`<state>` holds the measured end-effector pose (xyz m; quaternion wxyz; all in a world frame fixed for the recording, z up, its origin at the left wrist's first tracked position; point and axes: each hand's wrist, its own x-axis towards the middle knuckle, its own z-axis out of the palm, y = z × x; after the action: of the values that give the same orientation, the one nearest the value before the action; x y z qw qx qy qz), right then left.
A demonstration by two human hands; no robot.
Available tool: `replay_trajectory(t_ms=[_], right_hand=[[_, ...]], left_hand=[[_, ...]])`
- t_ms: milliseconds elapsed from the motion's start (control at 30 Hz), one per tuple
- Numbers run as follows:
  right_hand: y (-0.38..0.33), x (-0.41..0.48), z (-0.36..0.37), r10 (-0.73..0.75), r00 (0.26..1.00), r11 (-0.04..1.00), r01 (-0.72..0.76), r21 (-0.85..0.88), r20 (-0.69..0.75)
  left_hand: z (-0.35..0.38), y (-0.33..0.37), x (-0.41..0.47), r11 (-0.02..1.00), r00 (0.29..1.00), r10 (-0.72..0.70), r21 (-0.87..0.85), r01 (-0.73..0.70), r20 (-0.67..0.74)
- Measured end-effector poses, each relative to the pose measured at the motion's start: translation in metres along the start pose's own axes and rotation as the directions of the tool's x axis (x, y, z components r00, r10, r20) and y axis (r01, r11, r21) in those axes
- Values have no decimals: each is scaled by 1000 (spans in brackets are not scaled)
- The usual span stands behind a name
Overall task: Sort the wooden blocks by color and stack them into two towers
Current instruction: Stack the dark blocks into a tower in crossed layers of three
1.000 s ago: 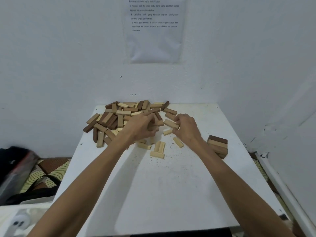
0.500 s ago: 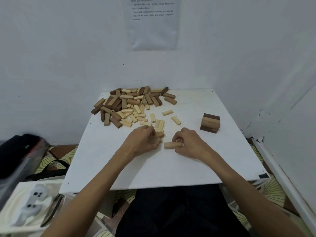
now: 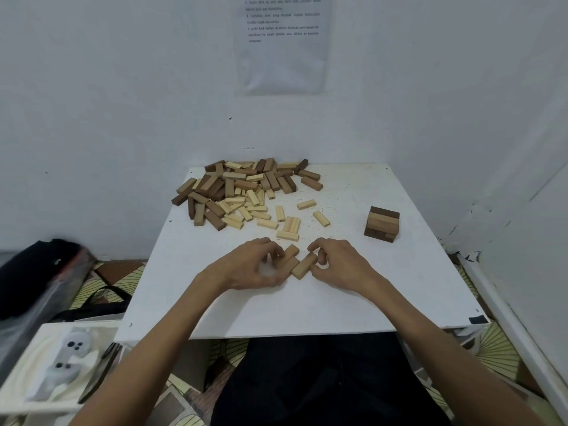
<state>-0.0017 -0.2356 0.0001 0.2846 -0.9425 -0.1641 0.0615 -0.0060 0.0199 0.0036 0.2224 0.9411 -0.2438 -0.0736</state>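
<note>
Floor, 9 o'clock off the table's left edge: black bag (image 3: 33, 272). At 7 o'clock, below the near-left corner: white tray (image 3: 61, 329).

White table (image 3: 307, 309). Mixed pile (image 3: 242, 192) of dark and pale wooden blocks sits at 11 o'clock. Its far side runs close to the far edge, and its leftmost dark block lies near the left edge. Loose pale blocks (image 3: 289, 224) are scattered from the pile toward the centre, ending just beyond the hands.

Centre of table: left hand (image 3: 255, 265) rests on the surface, fingers curled over two tan blocks (image 3: 290, 252) lying side by side. Right hand (image 3: 338, 262) pinches a third tan block (image 3: 302, 267) between thumb and fingers. That block lies flat, its long side touching the left pair.

At 2 o'clock: short stack (image 3: 382, 224) of dark and mid-brown blocks in crossed layers, upright, well apart from the pile and hands, near the right edge but not at it.

Open white surface shows from 4 to 8 o'clock, between hands and near edge, and at the far-right corner, 1 o'clock. Black tape patch (image 3: 478, 319) marks the near-right corner. Walls stand against the far edge and close along the right. Printed sheet (image 3: 282, 44) hangs at 12 o'clock.
</note>
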Motion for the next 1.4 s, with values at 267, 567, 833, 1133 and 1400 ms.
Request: replay_trajectory(t_ms=[267,567,833,1133,1400], right_hand=[[5,0,-1,11,990,1000,-10,-4,140],[10,7,1,-63,986,996,71,-45,155],[16,15,-3,-116,976,992,123,-27,183],[24,16,8,-172,979,984,165,72,111],[23,16,10,-162,982,986,157,59,94]], left_hand=[[7,-3,2,998,1000,4,-63,-6,-20],[16,6,3,978,999,6,-207,-16,-46],[12,-6,16,996,994,-83,22,84,-67],[20,-9,17,994,990,-51,-100,38,-128],[24,-7,15,994,987,-42,-103,26,-153]])
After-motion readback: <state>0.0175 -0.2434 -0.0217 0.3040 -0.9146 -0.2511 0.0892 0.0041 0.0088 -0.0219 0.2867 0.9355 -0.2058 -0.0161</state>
